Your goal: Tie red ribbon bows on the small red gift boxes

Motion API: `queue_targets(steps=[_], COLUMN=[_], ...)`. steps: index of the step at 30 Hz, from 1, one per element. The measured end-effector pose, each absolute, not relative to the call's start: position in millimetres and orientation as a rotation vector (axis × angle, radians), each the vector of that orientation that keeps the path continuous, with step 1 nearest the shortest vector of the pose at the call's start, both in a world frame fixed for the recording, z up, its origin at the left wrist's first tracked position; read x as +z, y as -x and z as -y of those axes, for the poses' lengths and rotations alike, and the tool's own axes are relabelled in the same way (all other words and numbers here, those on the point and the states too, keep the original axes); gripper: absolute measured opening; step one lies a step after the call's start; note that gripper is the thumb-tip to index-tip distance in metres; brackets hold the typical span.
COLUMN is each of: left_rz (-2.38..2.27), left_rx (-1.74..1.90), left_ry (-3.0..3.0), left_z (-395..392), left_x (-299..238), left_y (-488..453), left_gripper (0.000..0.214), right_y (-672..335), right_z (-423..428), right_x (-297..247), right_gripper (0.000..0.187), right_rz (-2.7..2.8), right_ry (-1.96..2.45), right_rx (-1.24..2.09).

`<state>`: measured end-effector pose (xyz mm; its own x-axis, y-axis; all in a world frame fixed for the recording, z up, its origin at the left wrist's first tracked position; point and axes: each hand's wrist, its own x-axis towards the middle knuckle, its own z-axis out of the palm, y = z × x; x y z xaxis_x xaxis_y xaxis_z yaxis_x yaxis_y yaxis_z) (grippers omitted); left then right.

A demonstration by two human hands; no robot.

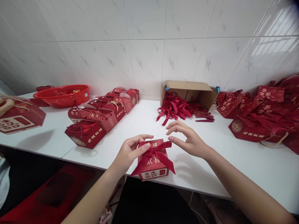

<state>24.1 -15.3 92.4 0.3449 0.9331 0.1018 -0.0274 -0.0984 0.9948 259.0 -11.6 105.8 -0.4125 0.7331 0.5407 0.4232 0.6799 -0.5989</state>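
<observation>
Two bare hands flank a red box at the near edge of the white table point(140, 118); take that box point(153, 161) as the centre of the dial, with the wall point(144, 21) at twelve. A dark red bow point(155, 152) sits across its top, one tail hanging toward seven and the other toward four.

The left hand point(131, 151), between nine and ten, lays its thumb on the bow with its fingers loosely bent; whether it grips the box or only rests there, I cannot tell. At two, the right hand point(189, 140) is released and holds nothing, its fingers spread and slightly curled, just clear of the box.

Toward one, a carton point(187, 84) lies with its mouth facing the near side, and loose ribbons point(174, 107) spill from it; dark straps point(205, 117) lie beside them. Blue clips point(218, 89) sit at its corners. More red packs point(257, 115) are heaped at two. A row of boxes point(102, 116) stands at ten, with a red basin point(60, 101) beyond it. Between nine and ten, another person's hand point(6, 107) is at a corded box point(21, 119).
</observation>
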Motion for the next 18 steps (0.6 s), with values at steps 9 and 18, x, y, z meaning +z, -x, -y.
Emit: queue_targets(steps=[9, 18], left_rz=[-0.770, -0.933], left_rx=[1.008, 0.929], left_ry=[-1.270, -1.599], left_z=[19.4, 13.2], left_x=[101.3, 108.3], left_y=[-16.8, -13.9], left_gripper=[0.015, 0.024], right_y=[-218.3, -214.1], right_z=[18.9, 17.1], right_x=[110.3, 113.0], right_gripper=[0.014, 0.010], right_rz=[2.273, 2.352], right_ry=[0.931, 0.981], right_rx=[0.360, 0.396])
